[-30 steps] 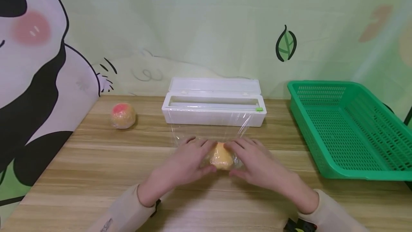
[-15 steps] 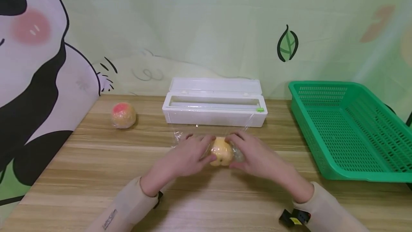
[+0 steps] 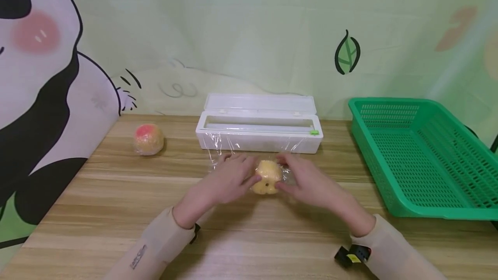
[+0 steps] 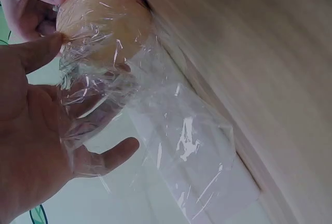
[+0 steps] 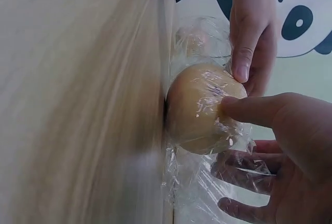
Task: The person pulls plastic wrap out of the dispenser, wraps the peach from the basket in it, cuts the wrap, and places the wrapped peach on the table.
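A round yellow fruit (image 3: 268, 177) with a small dark spot, partly covered in clear plastic wrap (image 4: 187, 136), sits low over the table between both hands. My left hand (image 3: 234, 179) grips its left side, thumb on the near face and fingers behind. From the other side my right hand (image 3: 309, 180) holds it the same way, its thumb (image 5: 254, 108) pressed on the wrapped skin. Some fingers of each hand lie behind the film, as the wrist views show. The wrap stretches back to the roll in the white dispenser box (image 3: 258, 141), whose lid stands open.
A red-and-yellow fruit (image 3: 149, 140), wrapped in film, rests at the back left of the wooden table (image 3: 128, 211). At the right stands a green plastic basket (image 3: 400, 193). Behind the table hangs a backdrop (image 3: 249, 46) printed with a panda.
Both hands have rolled the yellow fruit away from me toward the dispenser box, and its dark spot now faces forward. The stretch of film between fruit and box has become shorter.
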Demonstrator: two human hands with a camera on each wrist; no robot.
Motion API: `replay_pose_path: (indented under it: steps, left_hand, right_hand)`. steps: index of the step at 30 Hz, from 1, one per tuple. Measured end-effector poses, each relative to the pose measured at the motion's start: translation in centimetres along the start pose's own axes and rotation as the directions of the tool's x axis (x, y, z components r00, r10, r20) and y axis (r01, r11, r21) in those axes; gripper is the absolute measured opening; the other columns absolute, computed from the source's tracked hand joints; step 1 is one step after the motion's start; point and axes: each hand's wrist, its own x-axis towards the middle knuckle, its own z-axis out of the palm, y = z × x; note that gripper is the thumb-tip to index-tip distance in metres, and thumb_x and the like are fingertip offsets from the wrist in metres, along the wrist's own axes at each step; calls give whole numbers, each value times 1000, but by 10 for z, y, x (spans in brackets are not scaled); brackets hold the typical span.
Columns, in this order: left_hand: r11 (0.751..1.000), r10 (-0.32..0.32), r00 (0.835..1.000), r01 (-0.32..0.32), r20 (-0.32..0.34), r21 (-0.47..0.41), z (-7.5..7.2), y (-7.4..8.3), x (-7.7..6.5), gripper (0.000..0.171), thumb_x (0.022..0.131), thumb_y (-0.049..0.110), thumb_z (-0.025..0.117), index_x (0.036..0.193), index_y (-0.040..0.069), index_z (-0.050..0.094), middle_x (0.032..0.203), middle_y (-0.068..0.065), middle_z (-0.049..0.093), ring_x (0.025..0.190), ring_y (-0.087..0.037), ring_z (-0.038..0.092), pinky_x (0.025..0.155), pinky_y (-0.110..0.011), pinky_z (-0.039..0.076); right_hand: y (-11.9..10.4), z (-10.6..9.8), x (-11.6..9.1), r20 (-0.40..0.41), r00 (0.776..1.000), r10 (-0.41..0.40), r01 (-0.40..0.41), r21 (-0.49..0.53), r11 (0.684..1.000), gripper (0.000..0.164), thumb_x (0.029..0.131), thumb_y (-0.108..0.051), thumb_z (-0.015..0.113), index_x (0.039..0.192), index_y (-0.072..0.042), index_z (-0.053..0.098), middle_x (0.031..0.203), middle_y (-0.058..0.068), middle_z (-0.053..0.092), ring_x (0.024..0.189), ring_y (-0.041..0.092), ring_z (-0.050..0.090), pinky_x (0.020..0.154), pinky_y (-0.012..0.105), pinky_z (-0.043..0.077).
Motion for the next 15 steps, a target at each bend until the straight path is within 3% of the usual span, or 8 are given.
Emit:
replay_pose_path:
  steps: [6, 10, 15]
  left_hand:
    - [999, -21, 1000, 21, 1, -30, 0, -3, 7, 42, 102, 45, 50, 132, 16, 50, 118, 2, 64, 116, -21, 59, 101, -57, 30]
    - [999, -26, 1000, 26, 2, -22, 0, -4, 11, 47, 100, 49, 51, 132, 15, 52, 123, 2, 59, 119, -23, 55, 100, -56, 30]
    - [998, -44, 999, 44, -16, 43, -2, -3, 15, 41, 98, 47, 55, 127, 17, 58, 123, -1, 53, 119, -24, 50, 101, -52, 31]
  right_hand:
    - [6, -1, 4, -6, 1000, -2, 2, -33, 999, 40, 88, -24, 76, 118, -4, 59, 115, 4, 60, 109, 20, 59, 93, 31, 45]
    - [10, 0, 4, -47, 999, -13, 10, -67, 998, 39, 88, -25, 76, 118, -5, 62, 123, 10, 53, 115, 23, 52, 97, 36, 41]
    - [14, 3, 7, -113, 993, -40, 30, -85, 996, 42, 88, -24, 76, 121, -1, 62, 116, 8, 53, 105, 22, 52, 90, 33, 43]
